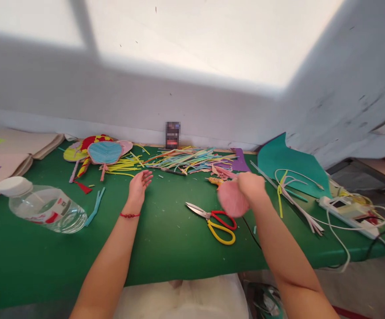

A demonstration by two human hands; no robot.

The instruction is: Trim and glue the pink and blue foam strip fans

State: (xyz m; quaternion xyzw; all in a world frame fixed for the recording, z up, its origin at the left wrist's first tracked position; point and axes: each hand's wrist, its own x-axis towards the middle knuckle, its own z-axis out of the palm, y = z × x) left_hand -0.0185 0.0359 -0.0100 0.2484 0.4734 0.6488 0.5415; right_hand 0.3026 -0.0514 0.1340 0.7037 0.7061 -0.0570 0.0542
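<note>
Nearby, water bottle (43, 206) lies capped; left hand (139, 182) spread, right hand (252, 187) pinching pink disc (232, 200).

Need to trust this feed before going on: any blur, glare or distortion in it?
Head view: right hand and the pink piece it holds are motion-blurred; left hand, scissors and bottle are sharp. Wide-angle bending at the edges, sunlight patch on the wall, no glare on the table.

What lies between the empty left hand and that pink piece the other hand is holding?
Mostly bare green table. The scissors lie just below the pink piece in the right hand, slightly off the line from the open left hand.
</note>
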